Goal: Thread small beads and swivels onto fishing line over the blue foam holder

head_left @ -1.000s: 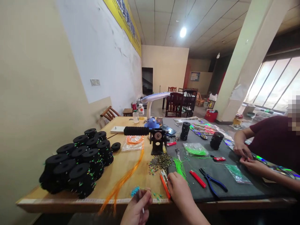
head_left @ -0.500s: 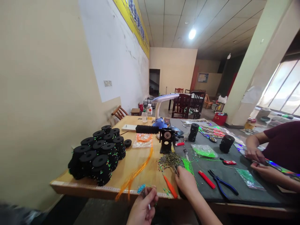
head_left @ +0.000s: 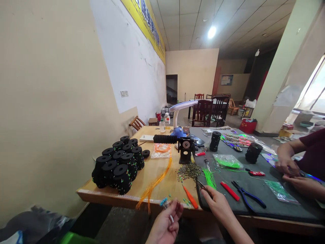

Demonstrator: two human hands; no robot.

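My left hand [head_left: 166, 222] is closed at the table's front edge, pinching a small bundle with blue tips [head_left: 164, 202]; a thin white piece shows between its fingers. To its right, my right hand [head_left: 215, 201] grips dark tweezers [head_left: 203, 187], whose tips are close to a pile of small dark and gold beads [head_left: 190, 171]. An orange-handled tool [head_left: 190, 197] lies between the hands, with small green bits near it. Bright green strands [head_left: 209, 178] lie just beyond my right hand. Orange strands [head_left: 154, 186] stretch over the wood to the left.
Black foam spools [head_left: 120, 171] stand stacked at left. A black clamp device [head_left: 186, 150] and a desk lamp [head_left: 177, 115] stand behind the beads. Blue pliers [head_left: 247, 195] and a red tool [head_left: 230, 191] lie on the grey mat. Another person's hands [head_left: 288, 166] work at right.
The view has shifted, so the table sits further right in it. My right hand has drawn back a little from the bead pile, and the tweezers show more clearly. The blue-tipped bundle shows more upright.
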